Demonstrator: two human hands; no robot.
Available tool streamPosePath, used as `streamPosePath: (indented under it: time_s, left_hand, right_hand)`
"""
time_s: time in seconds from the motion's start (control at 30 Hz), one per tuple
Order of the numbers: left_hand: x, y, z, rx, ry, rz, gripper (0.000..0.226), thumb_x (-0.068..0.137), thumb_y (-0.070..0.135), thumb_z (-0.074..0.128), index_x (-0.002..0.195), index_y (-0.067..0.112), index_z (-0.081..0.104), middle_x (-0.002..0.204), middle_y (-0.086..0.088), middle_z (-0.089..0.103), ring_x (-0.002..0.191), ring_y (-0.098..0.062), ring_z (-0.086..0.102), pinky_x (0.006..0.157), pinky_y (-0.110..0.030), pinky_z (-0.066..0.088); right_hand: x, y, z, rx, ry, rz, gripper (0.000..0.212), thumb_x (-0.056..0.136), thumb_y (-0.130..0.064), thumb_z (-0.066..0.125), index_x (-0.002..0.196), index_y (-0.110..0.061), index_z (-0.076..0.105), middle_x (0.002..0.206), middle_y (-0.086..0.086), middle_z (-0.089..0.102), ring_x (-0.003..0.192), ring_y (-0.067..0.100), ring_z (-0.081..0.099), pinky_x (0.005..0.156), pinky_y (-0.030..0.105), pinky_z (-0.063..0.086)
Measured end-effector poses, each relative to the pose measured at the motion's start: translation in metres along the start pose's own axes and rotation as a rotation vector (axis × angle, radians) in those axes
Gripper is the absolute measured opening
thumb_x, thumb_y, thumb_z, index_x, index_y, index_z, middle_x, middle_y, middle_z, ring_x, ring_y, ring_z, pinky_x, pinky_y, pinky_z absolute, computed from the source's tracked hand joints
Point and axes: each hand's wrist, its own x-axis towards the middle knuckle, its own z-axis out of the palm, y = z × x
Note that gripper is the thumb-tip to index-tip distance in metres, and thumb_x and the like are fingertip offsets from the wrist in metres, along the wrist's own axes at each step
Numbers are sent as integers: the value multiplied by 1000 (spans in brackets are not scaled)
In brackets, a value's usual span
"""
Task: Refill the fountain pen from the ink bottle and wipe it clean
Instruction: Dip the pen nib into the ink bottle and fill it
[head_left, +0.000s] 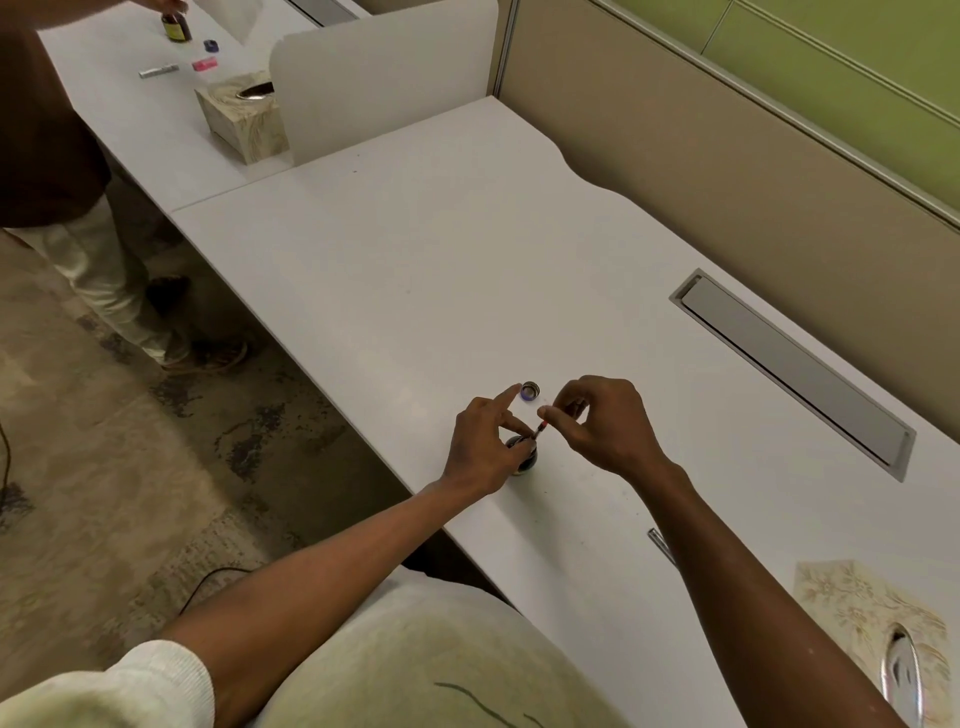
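I see the small dark glass ink bottle (523, 457) near the white desk's (467, 270) front edge, half hidden by my left hand (485, 447) gripping it. My right hand (597, 423) pinches a thin, barely legible red-tipped pen part (540, 429) over its mouth; the blue cap (530, 389) lies at twelve o'clock.

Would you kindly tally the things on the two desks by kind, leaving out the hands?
Ink bottles: 2, near, far
Bottle caps: 2, near, far
Tissue boxes: 2, near, far
Pen parts: 3, one in the right hand, silver ones and
Pink item: 1
Total: 10
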Motion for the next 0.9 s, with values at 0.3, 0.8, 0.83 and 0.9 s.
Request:
streamPosePath:
  time_s: [0.3, 0.8, 0.83, 0.9]
  left_hand:
    - [0, 1, 0, 16, 6, 21, 68, 80, 17, 80, 143, 17, 53, 92, 9, 79, 107, -15, 56, 93, -30, 45]
    - [0, -3, 2, 14, 6, 18, 68, 79, 17, 79, 142, 21, 53, 90, 14, 78, 107, -14, 55, 91, -28, 44]
    - [0, -3, 2, 13, 7, 17, 68, 79, 17, 79, 142, 22, 54, 90, 14, 78, 107, -14, 55, 91, -28, 44]
    - [0, -2, 2, 9, 7, 17, 68, 79, 16, 79, 142, 23, 53, 90, 14, 78, 107, -14, 55, 91, -28, 44]
  right_hand:
    - [-1, 0, -3, -7, -15, -59, 5, 80, -28, 79, 79, -24, 78, 74, -9, 72, 68, 5, 67, 70, 34, 57]
    - [-1, 4, 1, 18, 0, -65, 6, 80, -28, 79, 76, -24, 75, 72, -9, 71, 67, 6, 67, 70, 33, 57]
    - [-1, 4, 1, 13, 5, -55, 11, 80, -32, 79, 74, -25, 74, 71, -9, 71, 66, 6, 67, 69, 31, 56]
    - [-1, 4, 1, 7, 13, -42, 17, 80, -40, 79, 72, -26, 73, 70, -8, 71, 65, 6, 66, 67, 28, 54]
